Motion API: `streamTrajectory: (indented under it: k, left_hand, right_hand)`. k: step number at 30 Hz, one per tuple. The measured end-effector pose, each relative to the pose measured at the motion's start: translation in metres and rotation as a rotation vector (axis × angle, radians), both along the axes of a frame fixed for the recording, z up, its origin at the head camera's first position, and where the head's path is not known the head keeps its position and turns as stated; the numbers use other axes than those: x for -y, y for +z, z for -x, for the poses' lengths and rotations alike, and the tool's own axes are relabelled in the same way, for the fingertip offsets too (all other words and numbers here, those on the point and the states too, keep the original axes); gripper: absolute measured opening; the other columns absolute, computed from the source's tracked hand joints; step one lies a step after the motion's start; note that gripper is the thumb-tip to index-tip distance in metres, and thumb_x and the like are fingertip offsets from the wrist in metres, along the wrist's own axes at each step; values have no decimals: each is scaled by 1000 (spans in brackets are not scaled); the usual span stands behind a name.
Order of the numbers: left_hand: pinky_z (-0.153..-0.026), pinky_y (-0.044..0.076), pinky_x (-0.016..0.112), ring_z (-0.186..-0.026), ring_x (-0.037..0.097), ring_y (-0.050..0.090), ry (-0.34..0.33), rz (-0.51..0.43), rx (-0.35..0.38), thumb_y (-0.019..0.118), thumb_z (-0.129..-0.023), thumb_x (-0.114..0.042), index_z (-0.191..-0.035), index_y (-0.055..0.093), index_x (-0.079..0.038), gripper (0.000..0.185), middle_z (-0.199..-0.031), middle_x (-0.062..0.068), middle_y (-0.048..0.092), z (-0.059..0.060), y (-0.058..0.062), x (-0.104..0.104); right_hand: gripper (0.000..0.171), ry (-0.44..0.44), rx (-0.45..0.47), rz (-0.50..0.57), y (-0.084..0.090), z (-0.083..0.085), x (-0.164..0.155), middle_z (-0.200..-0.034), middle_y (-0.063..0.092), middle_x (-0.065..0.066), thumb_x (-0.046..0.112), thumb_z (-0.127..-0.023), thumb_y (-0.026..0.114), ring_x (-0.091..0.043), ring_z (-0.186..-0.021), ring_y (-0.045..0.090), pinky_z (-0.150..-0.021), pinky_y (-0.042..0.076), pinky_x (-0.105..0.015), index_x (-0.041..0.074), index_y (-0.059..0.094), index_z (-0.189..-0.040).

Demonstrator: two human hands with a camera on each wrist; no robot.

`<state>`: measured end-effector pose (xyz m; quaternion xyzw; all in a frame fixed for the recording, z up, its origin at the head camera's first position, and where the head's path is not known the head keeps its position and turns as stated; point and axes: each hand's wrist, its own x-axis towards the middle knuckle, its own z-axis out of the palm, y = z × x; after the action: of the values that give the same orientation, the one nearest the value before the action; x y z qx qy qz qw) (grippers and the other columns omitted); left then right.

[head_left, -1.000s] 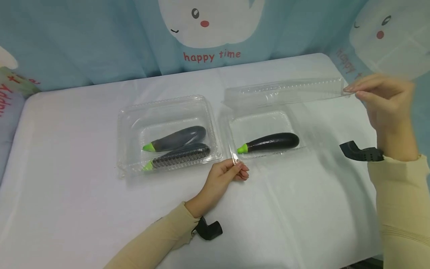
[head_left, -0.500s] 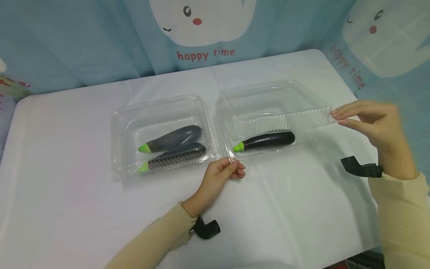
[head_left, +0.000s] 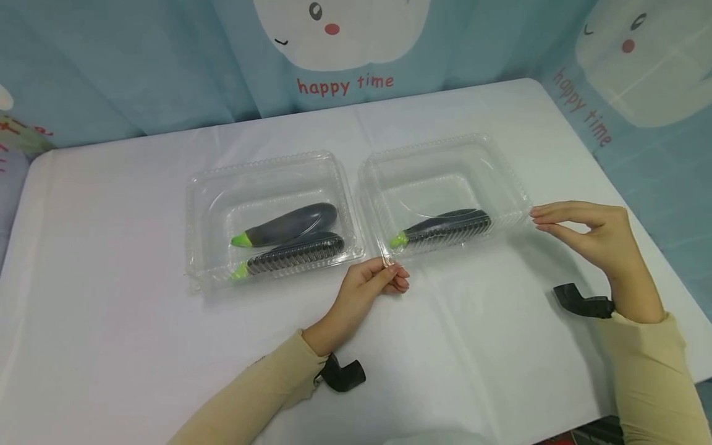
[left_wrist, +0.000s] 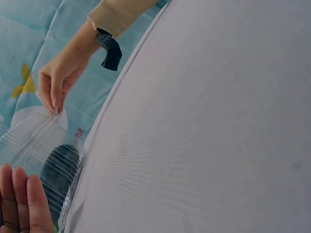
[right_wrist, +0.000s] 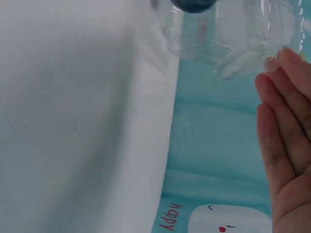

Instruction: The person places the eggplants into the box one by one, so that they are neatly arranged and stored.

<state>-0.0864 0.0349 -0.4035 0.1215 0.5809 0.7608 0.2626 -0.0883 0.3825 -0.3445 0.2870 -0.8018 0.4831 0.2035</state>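
Two clear plastic clamshell boxes sit side by side on the white table point(head_left: 111, 247). The right box point(head_left: 445, 154) has its lid down over one dark eggplant point(head_left: 445, 225) with a green stem. My left hand point(head_left: 391, 267) pinches that box's front left corner between thumb and finger. My right hand point(head_left: 535, 219) holds the lid's front right corner in its fingertips. The left wrist view shows that same pinch by the right hand point(left_wrist: 52, 108) on the ribbed lid point(left_wrist: 29, 136). In the right wrist view my fingers point(right_wrist: 286, 126) lie straight beside the box point(right_wrist: 228, 34).
The left box point(head_left: 267, 167) is closed, and two eggplants point(head_left: 289, 222) lie inside it. A blue curtain point(head_left: 167, 62) printed "happy time" hangs behind the table. The table's right edge point(head_left: 639, 235) runs close to my right hand.
My right hand has swung the raised lid forward and down until it covers the right box. My left hand has kept its pinch on the front left corner.
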Motion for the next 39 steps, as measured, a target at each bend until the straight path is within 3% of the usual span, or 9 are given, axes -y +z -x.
streamTrajectory:
  k: [5,11,20,33,39]
  left_hand:
    - [-80,54,33,-81,10,63,5,-2,2,47,-96,-3,-100,59,17,24,-96,32,61,1,0,0]
    - [-81,54,34,-81,11,63,1,-28,19,47,-95,-6,-100,57,19,27,-96,31,61,1,2,1]
    - [-80,53,31,-81,10,63,-2,-95,29,38,-97,-22,-103,53,25,49,-101,41,53,4,4,2]
    - [-76,55,33,-75,11,64,79,12,34,46,-97,-11,-93,61,16,32,-88,26,64,4,6,-6]
    - [-74,56,33,-72,11,63,78,28,39,46,-96,-8,-90,61,16,30,-88,31,62,3,7,-7]
  right_hand:
    - [29,-85,-19,-70,-4,-1,3,-87,72,-14,12,-81,75,-10,-93,66,-86,48,-18,-16,68,-73]
    - [31,-100,-24,-87,-3,-1,5,-87,72,-14,14,-81,74,-10,-94,66,-86,48,-18,-15,69,-73]
    - [33,-101,-18,-116,-3,0,4,-88,72,-13,17,-83,73,-8,-93,66,-84,47,-16,-15,69,-74]
    - [38,-129,-33,-140,-5,0,1,-88,72,-12,23,-84,72,-5,-93,65,-85,47,-15,-14,69,-73]
    - [38,-142,-23,-137,-6,-1,0,-88,72,-10,22,-84,72,-5,-93,65,-85,47,-15,-14,69,-73]
